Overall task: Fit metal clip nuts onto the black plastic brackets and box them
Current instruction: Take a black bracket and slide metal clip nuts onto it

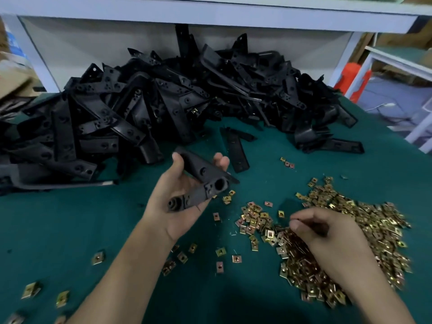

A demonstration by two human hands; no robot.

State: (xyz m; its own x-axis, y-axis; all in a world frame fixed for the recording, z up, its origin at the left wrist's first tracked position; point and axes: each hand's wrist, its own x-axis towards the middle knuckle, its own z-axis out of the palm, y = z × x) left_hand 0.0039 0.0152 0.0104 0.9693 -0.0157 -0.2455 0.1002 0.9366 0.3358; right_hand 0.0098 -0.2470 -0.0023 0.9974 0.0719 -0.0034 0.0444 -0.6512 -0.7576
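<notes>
Sprawling from nine o'clock round to one o'clock, a big heap of black plastic brackets covers the far side of the green table cloth. A few stray clip nuts lie scattered on the cloth at seven and eight o'clock.

Just left of centre the left hand is turned palm up and holds one black bracket across the palm. The thumb curls over the bracket's far edge on one side and the fingertips wrap it on the other, a loose cradling grip. The bracket's near end, with two round bosses, juts out past the palm towards six o'clock.

At twelve o'clock from that hand a single bracket lies flat on the cloth, apart from the heap.

At four o'clock the right hand is palm down with its fingers bent, thumb and forefinger drawn close together at the near edge of the brass-coloured pile of clip nuts. The fingertips are blurred, so I cannot tell whether they pinch a nut. The pile spreads from three to five o'clock.
</notes>
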